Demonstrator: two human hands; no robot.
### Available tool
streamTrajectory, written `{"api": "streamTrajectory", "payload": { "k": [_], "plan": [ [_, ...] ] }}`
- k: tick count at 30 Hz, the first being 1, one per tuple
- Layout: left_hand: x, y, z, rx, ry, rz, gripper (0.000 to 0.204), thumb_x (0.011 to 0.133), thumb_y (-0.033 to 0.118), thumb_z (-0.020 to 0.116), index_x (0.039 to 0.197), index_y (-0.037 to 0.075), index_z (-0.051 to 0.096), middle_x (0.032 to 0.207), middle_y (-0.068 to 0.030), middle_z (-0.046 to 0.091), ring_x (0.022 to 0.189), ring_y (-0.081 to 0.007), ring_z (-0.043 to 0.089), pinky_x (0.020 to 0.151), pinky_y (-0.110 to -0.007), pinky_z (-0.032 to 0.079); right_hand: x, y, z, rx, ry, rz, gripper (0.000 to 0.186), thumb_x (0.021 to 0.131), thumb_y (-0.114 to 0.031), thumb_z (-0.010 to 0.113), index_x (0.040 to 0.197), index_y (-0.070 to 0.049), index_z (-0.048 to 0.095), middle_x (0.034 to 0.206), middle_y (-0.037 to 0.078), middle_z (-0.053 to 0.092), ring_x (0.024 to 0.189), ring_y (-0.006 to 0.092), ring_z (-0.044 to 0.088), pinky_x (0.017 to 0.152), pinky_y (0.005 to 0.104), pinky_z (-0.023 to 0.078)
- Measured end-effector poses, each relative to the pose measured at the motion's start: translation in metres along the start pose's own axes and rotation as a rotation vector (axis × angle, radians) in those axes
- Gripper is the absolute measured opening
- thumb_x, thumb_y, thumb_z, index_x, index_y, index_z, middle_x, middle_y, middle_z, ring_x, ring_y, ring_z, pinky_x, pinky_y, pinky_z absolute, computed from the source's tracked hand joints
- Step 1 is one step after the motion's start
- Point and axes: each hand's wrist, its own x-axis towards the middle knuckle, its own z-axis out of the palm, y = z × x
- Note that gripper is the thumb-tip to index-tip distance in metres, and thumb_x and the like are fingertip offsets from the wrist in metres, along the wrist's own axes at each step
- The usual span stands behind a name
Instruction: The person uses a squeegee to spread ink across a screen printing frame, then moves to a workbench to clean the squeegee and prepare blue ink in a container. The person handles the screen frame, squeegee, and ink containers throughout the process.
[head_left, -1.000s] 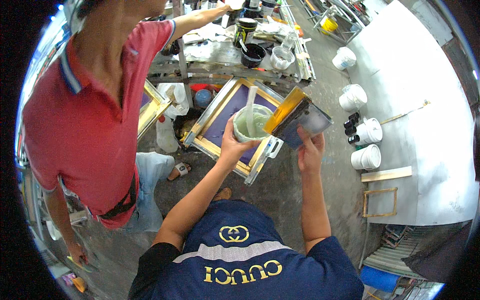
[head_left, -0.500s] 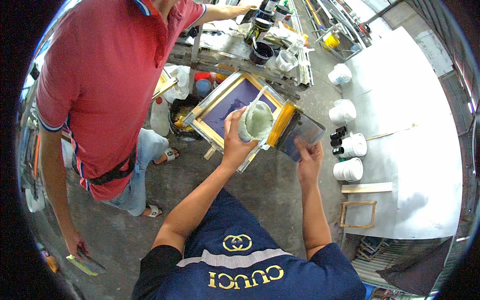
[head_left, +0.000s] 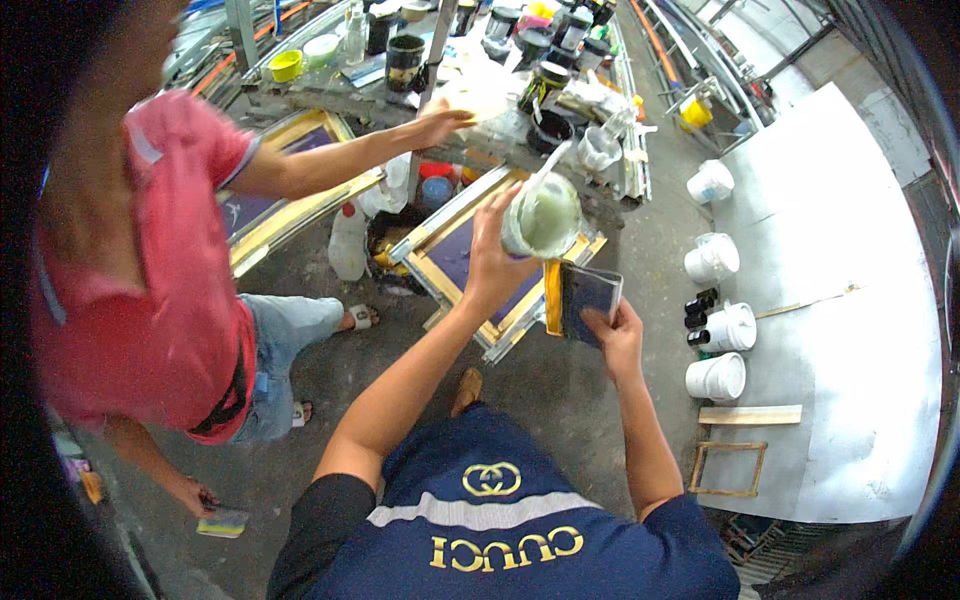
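Observation:
My left hand (head_left: 488, 262) is wrapped round a clear plastic cup (head_left: 548, 222) smeared inside with pale green-white paste. A white stirring stick (head_left: 550, 168) leans out of its mouth. In my right hand (head_left: 620, 338) is a screen-printing squeegee (head_left: 593, 292), a dark, see-through plate with a yellow edge. That edge stands just below the cup's lower right side; whether they touch I cannot tell. Beneath both lies a wooden-framed printing screen (head_left: 436, 277) with purple mesh, partly hidden by my left hand and the cup.
At my left, a person in a red shirt (head_left: 185, 300) reaches over a workbench (head_left: 340, 95) crowded with ink jars. Their lower hand holds another squeegee (head_left: 222, 522). A second framed screen (head_left: 300, 210) lies beside them. White buckets (head_left: 717, 376) line the right, by a white sheet (head_left: 850, 330).
The view has shifted, bringing more of the bench in. The person in red has leaned away and stretched an arm across it. My squeegee has turned more upright, its yellow edge below the cup.

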Motion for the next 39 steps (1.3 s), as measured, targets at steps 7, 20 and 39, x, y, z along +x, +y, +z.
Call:
{"api": "streamTrajectory", "payload": {
  "k": [7,20,39],
  "plan": [
    [0.016,-0.014,-0.024,-0.472,0.127,-0.323,0.097,0.068,0.000,0.093,0.149,0.007,0.039,0.145,-0.0114,0.052,0.130,-0.0262,0.058,0.109,-0.041,0.053,0.069,0.087,-0.011,-0.242,-0.053,0.070,0.029,0.083,-0.013,0.074,0.108,0.001,0.070,0.083,0.002,0.069,0.075,0.0106,0.061,0.069,0.0313,0.051],
    [-0.017,-0.063,-0.136,-0.447,0.287,-0.645,0.106,0.062,-0.004,0.092,0.154,0.010,0.040,0.147,-0.0076,0.052,0.137,-0.0255,0.053,0.115,-0.043,0.047,0.168,0.215,0.101,-0.538,0.069,-0.002,0.039,0.084,-0.012,0.069,0.123,-0.005,0.070,0.084,0.017,0.072,0.077,0.0256,0.073,0.074,0.0371,0.055],
    [0.021,-0.129,-0.207,-0.424,0.094,-0.859,0.100,0.060,-0.006,0.092,0.147,0.008,0.044,0.143,-0.0080,0.055,0.132,-0.0240,0.057,0.111,-0.042,0.050,0.141,0.290,0.125,-1.018,-0.181,-0.354,0.054,0.084,0.002,0.068,0.134,-0.016,0.067,0.134,0.012,0.068,0.128,0.0337,0.062,0.112,0.0506,0.045]
  ]
}}
